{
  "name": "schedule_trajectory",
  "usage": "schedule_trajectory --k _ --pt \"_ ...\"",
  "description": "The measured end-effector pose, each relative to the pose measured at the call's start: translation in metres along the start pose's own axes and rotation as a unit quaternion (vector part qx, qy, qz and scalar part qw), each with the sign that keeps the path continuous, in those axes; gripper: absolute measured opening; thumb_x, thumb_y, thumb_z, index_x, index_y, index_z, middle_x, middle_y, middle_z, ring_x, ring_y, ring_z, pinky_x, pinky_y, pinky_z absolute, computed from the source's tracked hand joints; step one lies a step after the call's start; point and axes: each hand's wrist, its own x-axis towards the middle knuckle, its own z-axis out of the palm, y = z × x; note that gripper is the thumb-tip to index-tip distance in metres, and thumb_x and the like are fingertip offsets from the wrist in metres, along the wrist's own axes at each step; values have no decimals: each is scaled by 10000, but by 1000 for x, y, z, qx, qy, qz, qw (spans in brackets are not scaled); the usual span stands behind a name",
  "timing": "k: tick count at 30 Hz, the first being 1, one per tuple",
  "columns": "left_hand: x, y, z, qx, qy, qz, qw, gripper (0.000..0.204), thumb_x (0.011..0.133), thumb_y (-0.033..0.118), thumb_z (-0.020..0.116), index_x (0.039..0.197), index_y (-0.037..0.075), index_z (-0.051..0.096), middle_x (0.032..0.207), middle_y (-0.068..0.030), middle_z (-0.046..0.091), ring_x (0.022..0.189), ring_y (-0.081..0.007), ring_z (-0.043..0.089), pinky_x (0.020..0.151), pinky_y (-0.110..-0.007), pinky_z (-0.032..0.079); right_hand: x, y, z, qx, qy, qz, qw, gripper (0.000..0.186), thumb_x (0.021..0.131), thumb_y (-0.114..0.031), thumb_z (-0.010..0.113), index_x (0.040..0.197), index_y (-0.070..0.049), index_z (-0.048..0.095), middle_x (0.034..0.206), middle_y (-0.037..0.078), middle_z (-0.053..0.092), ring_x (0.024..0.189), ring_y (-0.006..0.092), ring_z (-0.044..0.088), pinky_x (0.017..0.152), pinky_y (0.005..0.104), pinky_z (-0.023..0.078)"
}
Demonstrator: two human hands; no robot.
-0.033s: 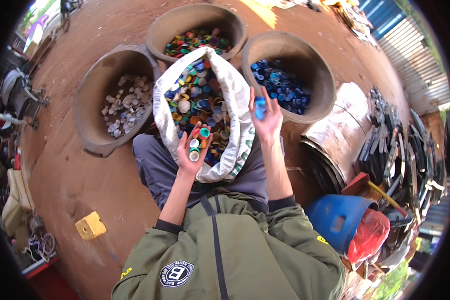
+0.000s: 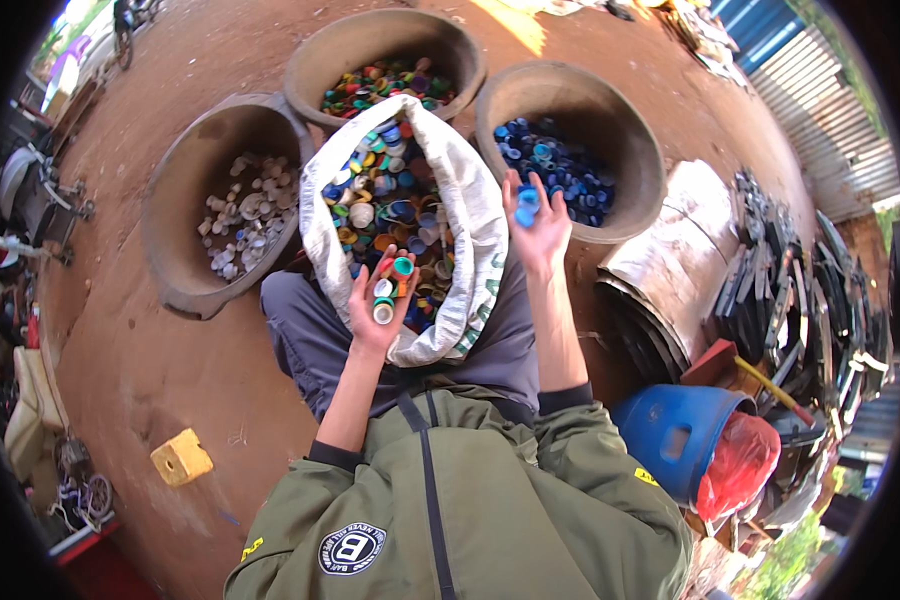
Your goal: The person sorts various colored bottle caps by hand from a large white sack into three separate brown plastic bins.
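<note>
A white woven sack (image 2: 475, 230) between my legs is full of mixed bottle caps (image 2: 400, 215). My left hand (image 2: 381, 295) is palm up over the sack, fingers partly curled round several green, white and red caps (image 2: 403, 268). Further right, my right hand (image 2: 538, 225) holds blue caps (image 2: 526, 205) at the near rim of a tub (image 2: 640, 150) of blue caps (image 2: 560, 170). A tub (image 2: 175, 200) of white caps (image 2: 245, 215) stands at left, another (image 2: 380, 30) of multicoloured caps (image 2: 380, 85) behind the sack.
At right are rolled sheet metal (image 2: 660, 250), stacked dark strips (image 2: 770, 280) and a tipped blue drum (image 2: 650, 440) with red plastic (image 2: 735, 465). A yellow block (image 2: 180, 457) lies on the dirt at left. A bicycle and clutter line the left edge.
My right hand has moved slightly right, its palm turned a little more upward with the blue caps. The view has shifted slightly, and my left hand still holds its caps.
</note>
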Motion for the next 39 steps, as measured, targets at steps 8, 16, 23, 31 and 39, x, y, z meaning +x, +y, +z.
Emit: schedule_trajectory --k 8,16,23,31,39 --pt "1 -3 4 29 5 -8 1000 526 1044 339 413 1392 -54 441 1353 -212 536 1329 -337 462 1167 -470 322 68 -97 -38 -115 -10 -133 984 1023 963 -626 402 1507 25 -169 1588 269 -159 1488 388 -125 1203 562 -26" --pt "-2 2 15 36 -7 -33 999 527 1037 315 424 1401 -65 407 1428 -244 460 1354 -378 425 1171 -487 315 9 -8 -32 -343 -69 -61 935 488 990 -262 539 1399 -18 431 1383 146 519 1297 258 493 1097 431 390" --pt "-5 13 21 82 -33 -63 994 549 1047 356 383 1427 -39 405 1409 -191 501 1303 -313 494 1131 -440 374 -67 77 -8 -792 -328 -66 510 510 810 -72 727 1299 -57 584 1238 121 587 1149 309 572 972 378 470" --pt "-13 16 20 136 11 -48 989 553 1050 395 365 1434 1 427 1354 -147 557 1259 -262 538 1093 -416 408 -73 98 -20 -812 -303 -133 481 417 823 -36 701 1228 -21 604 1212 154 598 1095 330 592 930 396 492" --pt "-13 21 14 143 -12 -65 988 541 1033 419 402 1414 39 453 1324 -129 575 1210 -226 568 1023 -393 454 -85 105 -5 -839 -387 -205 325 324 770 -85 742 1089 -112 693 1311 88 544 1236 316 489 943 431 445"
